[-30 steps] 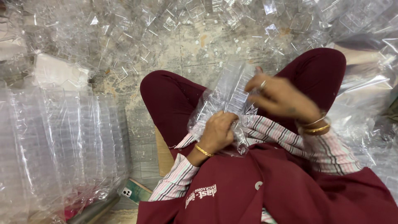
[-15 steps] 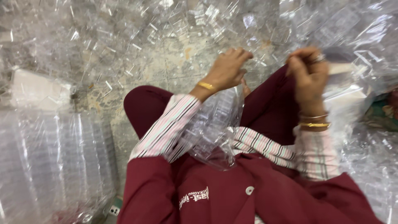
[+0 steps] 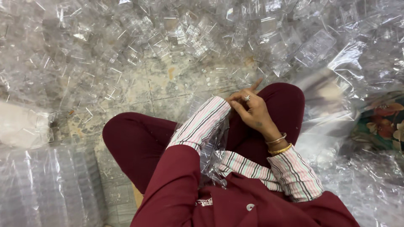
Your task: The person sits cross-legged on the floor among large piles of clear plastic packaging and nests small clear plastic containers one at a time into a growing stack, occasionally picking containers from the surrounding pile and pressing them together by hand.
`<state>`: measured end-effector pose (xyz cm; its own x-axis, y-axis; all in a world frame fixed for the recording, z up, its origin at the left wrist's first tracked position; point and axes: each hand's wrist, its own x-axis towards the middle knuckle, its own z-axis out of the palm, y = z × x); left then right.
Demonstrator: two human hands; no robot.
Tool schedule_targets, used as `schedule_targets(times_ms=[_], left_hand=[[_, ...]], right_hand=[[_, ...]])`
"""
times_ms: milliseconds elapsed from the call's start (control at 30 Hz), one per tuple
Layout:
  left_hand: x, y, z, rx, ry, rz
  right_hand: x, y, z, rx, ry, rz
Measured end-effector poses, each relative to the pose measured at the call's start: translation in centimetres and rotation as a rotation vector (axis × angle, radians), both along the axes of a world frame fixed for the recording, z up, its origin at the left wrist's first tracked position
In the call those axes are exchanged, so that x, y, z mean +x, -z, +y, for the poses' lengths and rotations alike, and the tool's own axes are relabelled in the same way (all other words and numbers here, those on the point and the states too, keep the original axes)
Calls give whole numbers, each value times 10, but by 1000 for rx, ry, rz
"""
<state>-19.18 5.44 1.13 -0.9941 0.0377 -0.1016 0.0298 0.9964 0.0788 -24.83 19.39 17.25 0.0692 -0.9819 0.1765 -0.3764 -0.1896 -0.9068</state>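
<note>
**Hands meeting over the lap amid loose clear packaging**

The person is sitting cross-legged in maroon trousers (image 3: 139, 145) on a worn tiled floor (image 3: 168, 90), ringed by loose clear plastic blister shells (image 3: 202, 38). A crumpled clear plastic bag (image 3: 212, 153) is lying in the lap, tucked under the left forearm. The right hand (image 3: 252, 111), ringed and bangled, is resting on the raised right knee, fingers loosely curled and forefinger pointing outward, gripping nothing that I can make out. The left hand is hiding behind its striped cuff (image 3: 210, 115), so I cannot tell whether it is holding anything.

The bag is looking unsecured and is likely sliding off if the forearm lifts. The stacked trays (image 3: 46, 189) at the left could topple if a knee nudges them.
</note>
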Motion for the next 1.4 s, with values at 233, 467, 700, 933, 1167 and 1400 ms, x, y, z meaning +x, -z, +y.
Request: schedule_targets(times_ms=[233,467,700,933,1167,1400], left_hand=[[-4,9,-8,-92,3,58],[28,-4,-24,28,-268,102],[28,-7,-13,-21,-368,204],[80,-36,-36,133,-376,261],[146,-11,-49,92,-631,305],[243,-31,-60,149,-1333,114]], right_hand=[[-6,0,-3,12,26,107],[-2,4,-2,-2,30,233],[-5,8,0,-31,63,243],[-35,21,-34,48,190,383],[-40,72,-102,91,2,890],[28,132,-122,569,-257,985]])
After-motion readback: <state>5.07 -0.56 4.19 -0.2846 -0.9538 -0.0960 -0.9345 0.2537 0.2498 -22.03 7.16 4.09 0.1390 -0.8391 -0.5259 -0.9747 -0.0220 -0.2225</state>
